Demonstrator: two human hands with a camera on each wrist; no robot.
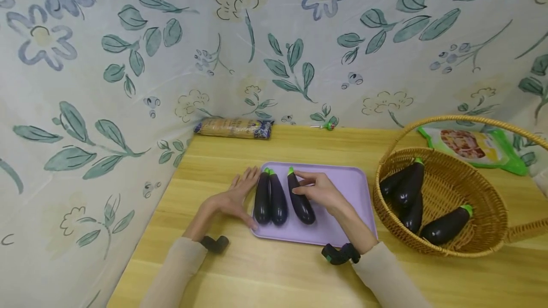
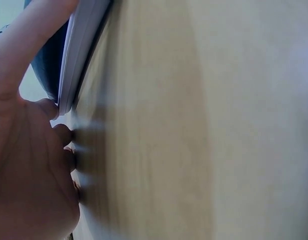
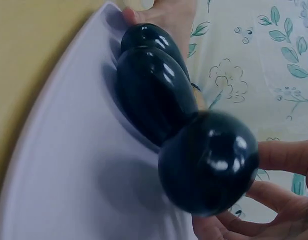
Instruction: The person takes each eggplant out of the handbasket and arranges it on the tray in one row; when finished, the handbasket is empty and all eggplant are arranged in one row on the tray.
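My right hand [image 1: 322, 192] pinches a dark eggplant [image 1: 303, 209] near its green stem end, over the purple tray [image 1: 347, 187]. In the right wrist view that eggplant [image 3: 209, 165] shows its rounded end, with a shadow on the tray beneath it. Two more eggplants, one on the left [image 1: 262, 202] and one beside it [image 1: 279, 206], lie side by side along the tray's left side. My left hand [image 1: 231, 199] is spread at the tray's left edge, its thumb by the near corner. The left wrist view shows its palm [image 2: 33, 170] close to the tabletop.
A wicker basket [image 1: 504, 203] with a tall handle stands right of the tray and holds several eggplants [image 1: 447, 225]. Behind it lies a green-edged food packet [image 1: 471, 146]. A long packet [image 1: 233, 128] and a small green item [image 1: 328, 126] lie along the floral cloth at the back.
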